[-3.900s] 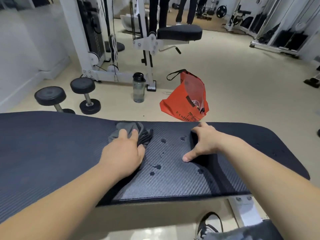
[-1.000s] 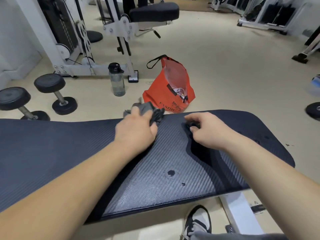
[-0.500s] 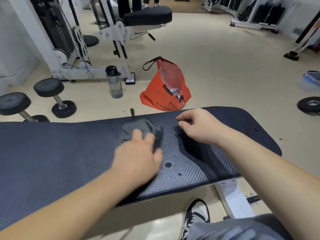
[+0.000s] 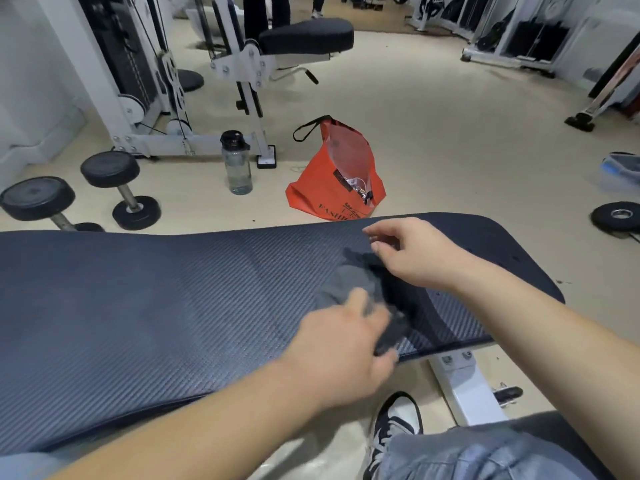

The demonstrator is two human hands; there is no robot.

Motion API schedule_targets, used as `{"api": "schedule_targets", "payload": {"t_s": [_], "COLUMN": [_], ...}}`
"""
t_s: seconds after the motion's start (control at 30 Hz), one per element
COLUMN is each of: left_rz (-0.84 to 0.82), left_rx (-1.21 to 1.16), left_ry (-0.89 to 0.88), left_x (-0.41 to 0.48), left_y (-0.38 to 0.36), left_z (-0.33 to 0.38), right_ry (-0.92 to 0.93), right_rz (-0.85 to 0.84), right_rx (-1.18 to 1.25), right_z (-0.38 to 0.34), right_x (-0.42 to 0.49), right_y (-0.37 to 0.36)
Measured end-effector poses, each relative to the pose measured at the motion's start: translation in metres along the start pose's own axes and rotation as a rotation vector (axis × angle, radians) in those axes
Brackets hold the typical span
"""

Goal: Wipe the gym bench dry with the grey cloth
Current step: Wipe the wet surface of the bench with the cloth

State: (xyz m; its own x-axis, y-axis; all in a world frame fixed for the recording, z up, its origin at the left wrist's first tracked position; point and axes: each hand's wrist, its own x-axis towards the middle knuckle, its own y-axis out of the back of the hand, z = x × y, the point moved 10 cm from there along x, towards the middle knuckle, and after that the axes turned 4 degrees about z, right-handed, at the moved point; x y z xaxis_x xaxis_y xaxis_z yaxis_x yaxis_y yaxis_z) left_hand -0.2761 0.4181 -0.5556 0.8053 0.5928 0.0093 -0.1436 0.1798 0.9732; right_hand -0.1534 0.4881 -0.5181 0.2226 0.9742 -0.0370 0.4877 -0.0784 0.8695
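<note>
from the left, the long dark carbon-weave bench pad (image 4: 138, 306) looks dry, so we judge most of the wiping done. our left hand (image 4: 339, 351), blurred, grips the crumpled grey cloth (image 4: 349, 285) and presses it on the pad near the front edge. our right hand (image 4: 412, 258) rests just beyond, fingers loosely curled, holding nothing we can see. a few dark specks (image 4: 498, 265) at the right end may be drops left. half a second earlier, two drops lay bare where the cloth now sits.
</note>
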Motion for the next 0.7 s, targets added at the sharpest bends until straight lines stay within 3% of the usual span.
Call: {"api": "schedule_targets", "payload": {"t_s": [0.07,0.1,0.2,0.27,0.33,0.43,0.53,0.63,0.7], "left_rz": [-0.008,0.009,0.101,0.149,0.104,-0.018,0.169,0.307,0.283], "left_rx": [0.006,0.026,0.075,0.082,0.016,-0.324,-0.58,-0.406,-0.356], "left_ry": [-0.148,-0.114,0.256,0.41,0.372,0.198,0.203,0.342,0.382], "left_x": [0.007,0.013,0.024,0.02,0.017,0.017,0.022,0.005,-0.004], "left_y": [0.001,0.003,0.016,0.022,0.014,0.004,0.027,0.042,0.042], "left_z": [0.002,-0.012,-0.078,-0.092,-0.076,-0.053,-0.091,-0.145,-0.164], "right_ry": [-0.006,-0.011,-0.021,-0.01,0.027,0.088,0.107,0.042,-0.017], "right_rz": [0.007,0.005,-0.013,-0.025,-0.012,-0.015,-0.184,-0.462,-0.487], "right_rx": [0.008,0.01,0.001,-0.018,-0.051,-0.072,-0.208,-0.538,-0.597], "right_z": [0.001,0.002,0.003,0.002,-0.004,-0.022,-0.04,-0.04,-0.043], "right_x": [0.001,0.001,-0.002,-0.004,-0.005,-0.012,-0.03,-0.057,-0.065], "right_y": [-0.002,-0.003,-0.006,-0.007,-0.005,-0.007,-0.03,-0.079,-0.102]}}
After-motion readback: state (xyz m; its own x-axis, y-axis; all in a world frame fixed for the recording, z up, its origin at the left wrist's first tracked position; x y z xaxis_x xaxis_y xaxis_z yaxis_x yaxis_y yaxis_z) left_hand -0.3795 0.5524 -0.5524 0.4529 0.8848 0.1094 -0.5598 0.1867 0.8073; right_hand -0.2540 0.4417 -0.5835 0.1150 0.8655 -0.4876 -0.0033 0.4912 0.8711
